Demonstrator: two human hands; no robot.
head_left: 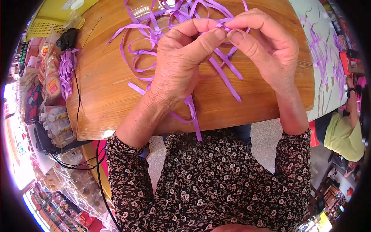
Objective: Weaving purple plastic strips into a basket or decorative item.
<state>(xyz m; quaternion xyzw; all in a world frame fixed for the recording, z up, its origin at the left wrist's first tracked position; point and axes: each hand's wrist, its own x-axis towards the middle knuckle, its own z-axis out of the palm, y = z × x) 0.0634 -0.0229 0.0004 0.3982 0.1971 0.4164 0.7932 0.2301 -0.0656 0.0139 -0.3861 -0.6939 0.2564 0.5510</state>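
Observation:
Above the wooden table, my left hand [181,54] and my right hand [266,46] meet thumb to thumb. Both pinch a knotted spot of purple ribbon [221,26] between thumb and forefinger. The fingertips cover much of the knot. Loose ribbon ends [226,79] lie below my hands on the wood. More purple ribbon [135,50], looped and knotted in places, spreads over the table to the left of and behind my hands. One strand [197,129] runs down past my left wrist and over the table's near edge.
The wooden table [108,92] has a black cable [78,100] along its left side. A bundle of purple ribbon [67,73] hangs at that edge beside packaged goods [52,83]. A yellow basket [50,27] stands far left. On the right, a white table [328,77] bears more ribbon, near a person in yellow-green [344,135].

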